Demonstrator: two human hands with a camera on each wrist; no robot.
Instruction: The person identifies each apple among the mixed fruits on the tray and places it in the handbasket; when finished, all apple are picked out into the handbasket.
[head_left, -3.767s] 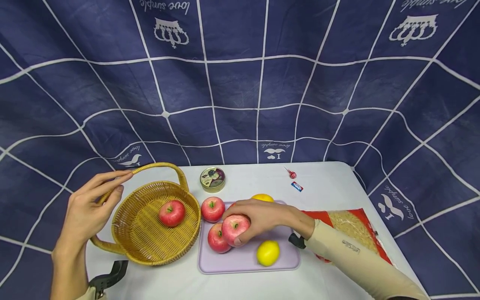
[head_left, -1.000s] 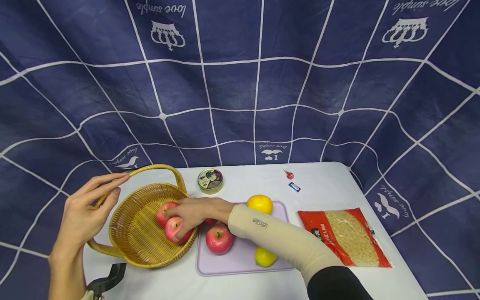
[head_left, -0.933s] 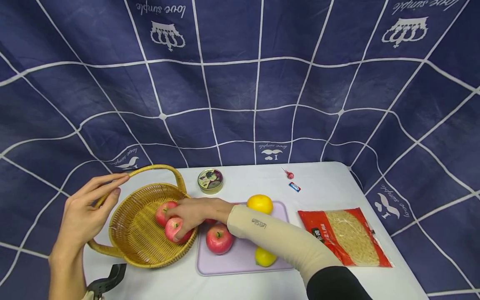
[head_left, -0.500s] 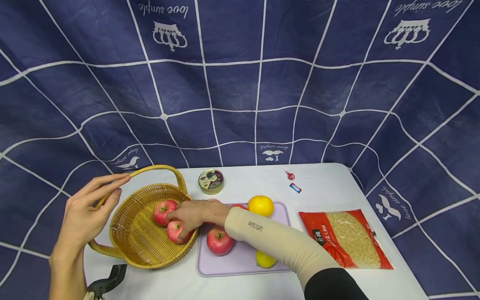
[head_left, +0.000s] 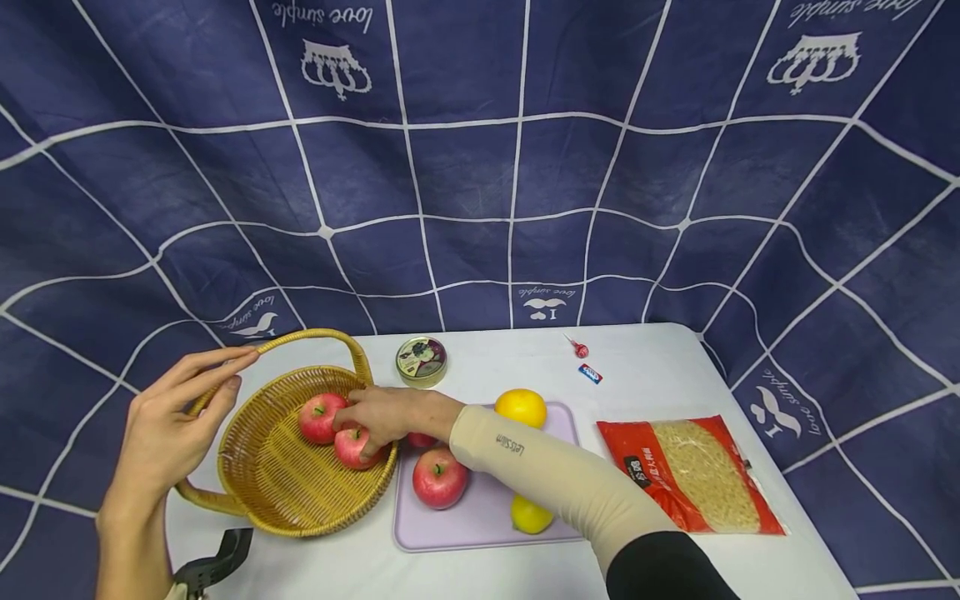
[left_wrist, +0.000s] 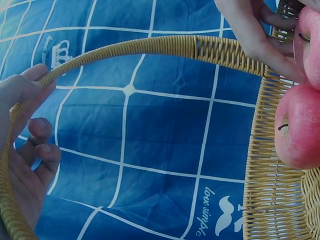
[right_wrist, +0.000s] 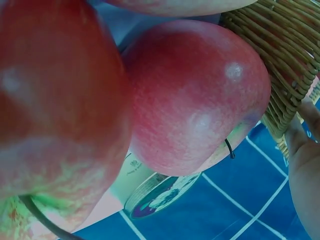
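A red apple (head_left: 352,452) sits inside the wicker basket (head_left: 273,475), toward its right side, with the right hand (head_left: 386,412) clamped on it, thumb and fingers curled about its side. Whether this apple bears on the basket floor, I cannot tell. A second red apple (head_left: 318,418) lies in the basket close beside it, its stem up. The left hand (head_left: 168,417) grips the tall arched handle (head_left: 318,333) at the left, thumb and fingers closed together on it. Just right of the basket lies a pale purple tray (head_left: 465,537), bearing a whole red apple (head_left: 439,479) near its left edge and, partly hidden by the right wrist, another apple (head_left: 420,439). A large yellow fruit (head_left: 521,407) rests toward the tray's back, and a yellow lemon (head_left: 531,514) shows partly below the beige sleeve (head_left: 558,467). Behind the tray, a round tin (head_left: 422,361) stands on the white surface (head_left: 510,358). Farther right are a red lollipop (head_left: 580,350), a small blue-and-red packet (head_left: 590,373) and, nearer the person, a red bag of pasta (head_left: 697,475) lying flat. A blue curtain (head_left: 465,167) with white lines hangs behind.
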